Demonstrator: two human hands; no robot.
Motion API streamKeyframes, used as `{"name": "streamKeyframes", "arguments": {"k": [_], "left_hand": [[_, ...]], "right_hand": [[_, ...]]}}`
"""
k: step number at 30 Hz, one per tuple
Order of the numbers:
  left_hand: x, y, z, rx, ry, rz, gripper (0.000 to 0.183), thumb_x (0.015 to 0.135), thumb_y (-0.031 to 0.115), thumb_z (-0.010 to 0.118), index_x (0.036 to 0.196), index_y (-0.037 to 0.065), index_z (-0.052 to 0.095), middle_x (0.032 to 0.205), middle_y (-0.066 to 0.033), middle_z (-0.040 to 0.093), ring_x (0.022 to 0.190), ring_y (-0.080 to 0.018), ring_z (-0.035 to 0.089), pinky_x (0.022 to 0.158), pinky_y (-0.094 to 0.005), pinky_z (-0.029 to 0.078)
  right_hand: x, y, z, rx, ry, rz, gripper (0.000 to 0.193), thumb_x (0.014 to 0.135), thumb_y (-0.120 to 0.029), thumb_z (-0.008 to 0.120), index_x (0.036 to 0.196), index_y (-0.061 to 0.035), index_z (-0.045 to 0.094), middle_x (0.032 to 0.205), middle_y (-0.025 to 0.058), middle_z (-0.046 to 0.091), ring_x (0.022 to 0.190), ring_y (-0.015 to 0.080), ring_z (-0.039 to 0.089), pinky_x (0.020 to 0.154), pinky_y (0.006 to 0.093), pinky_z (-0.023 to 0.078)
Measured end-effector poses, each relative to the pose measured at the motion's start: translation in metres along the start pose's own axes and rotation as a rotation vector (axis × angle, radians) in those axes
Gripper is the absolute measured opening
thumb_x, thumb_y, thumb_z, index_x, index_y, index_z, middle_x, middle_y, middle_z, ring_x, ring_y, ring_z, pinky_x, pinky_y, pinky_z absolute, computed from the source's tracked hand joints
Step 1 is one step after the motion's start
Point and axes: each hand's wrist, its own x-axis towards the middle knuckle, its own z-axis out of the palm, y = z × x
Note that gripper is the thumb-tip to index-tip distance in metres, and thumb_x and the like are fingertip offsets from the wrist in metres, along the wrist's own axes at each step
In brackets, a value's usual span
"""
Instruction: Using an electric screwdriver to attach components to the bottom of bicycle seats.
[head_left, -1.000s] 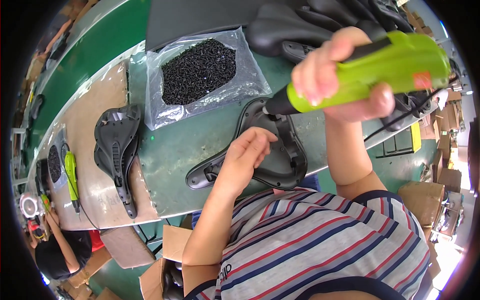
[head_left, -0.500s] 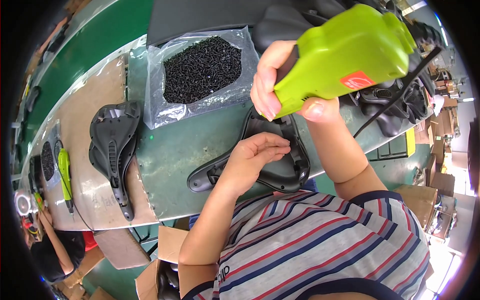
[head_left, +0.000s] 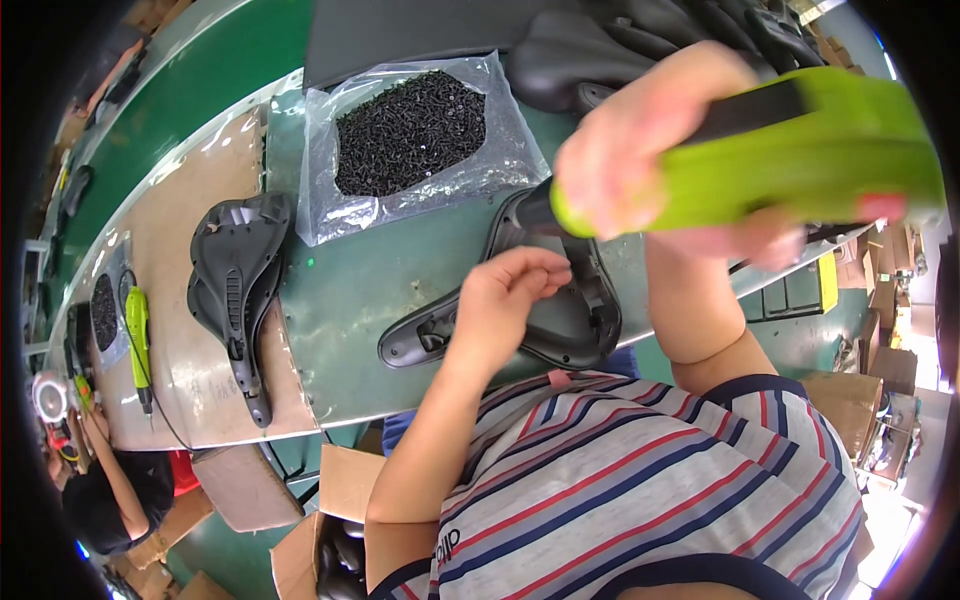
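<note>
A black bicycle saddle [head_left: 567, 338] lies underside up at the table's near edge, its nose to the left. Over its middle is my left hand [head_left: 505, 298], fingertips pinched together; whatever they hold is hidden. My right hand [head_left: 640, 145], smeared by motion, is wrapped round a green electric screwdriver [head_left: 800, 150]. The tool lies nearly level, its black nose toward the saddle's far rim; I cannot tell whether its tip touches. Beyond the saddle, an open clear plastic bag [head_left: 318, 190] holds a heap of small black screws [head_left: 410, 135].
Another upturned saddle [head_left: 236, 290] rests on brown board to the left. Farther left are a second green screwdriver [head_left: 138, 335] and a co-worker's arm [head_left: 115, 470]. More black saddles [head_left: 560, 55] crowd the back right. An open carton [head_left: 350, 480] stands below the table edge.
My right hand has swung the screwdriver from a raised tilt to nearly level, its body moving right and its nose lower. My left hand stays over the saddle, fingers drawn closer together.
</note>
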Motion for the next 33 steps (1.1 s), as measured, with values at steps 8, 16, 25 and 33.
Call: {"name": "streamKeyframes", "arguments": {"k": [8,16,25,33], "left_hand": [[-0.019,0.014,0.005,-0.924,0.154,0.021,0.018,0.091,0.009,0.047,0.108,0.005,0.049,0.119,-0.0079,0.053,0.112,-0.0183,0.052,0.102,-0.0356,0.036],[-0.027,0.012,0.027,-0.98,0.069,0.052,0.02,0.092,0.012,0.047,0.111,0.006,0.048,0.117,-0.0047,0.052,0.11,-0.0124,0.048,0.106,-0.0322,0.029],[-0.026,0.005,0.039,-1.016,0.233,0.104,0.019,0.092,0.009,0.047,0.11,0.007,0.049,0.113,-0.0037,0.053,0.108,-0.0133,0.05,0.102,-0.0303,0.033],[-0.014,-0.003,0.041,-0.898,0.312,0.185,0.024,0.092,0.009,0.047,0.115,0.006,0.046,0.12,-0.0072,0.051,0.109,-0.0165,0.051,0.1,-0.0314,0.036]], "right_hand": [[-0.046,-0.029,-0.005,0.024,0.122,-0.122,0.056,0.081,-0.05,0.055,0.111,-0.0045,0.041,0.076,0.0015,0.052,0.063,0.0146,0.053,0.062,0.0301,0.041],[-0.066,-0.032,0.007,0.022,0.18,-0.2,0.053,0.082,-0.05,0.054,0.111,-0.0066,0.042,0.077,0.0009,0.053,0.062,0.0136,0.054,0.059,0.0285,0.041],[-0.076,-0.036,0.031,-0.125,0.203,-0.252,0.051,0.08,-0.044,0.061,0.109,-0.005,0.044,0.074,0.0041,0.056,0.057,0.0165,0.057,0.054,0.0293,0.046],[-0.086,-0.031,0.058,-0.425,0.197,-0.309,0.049,0.08,-0.044,0.062,0.102,-0.0049,0.044,0.07,0.006,0.058,0.055,0.0185,0.059,0.053,0.0308,0.049]]}}
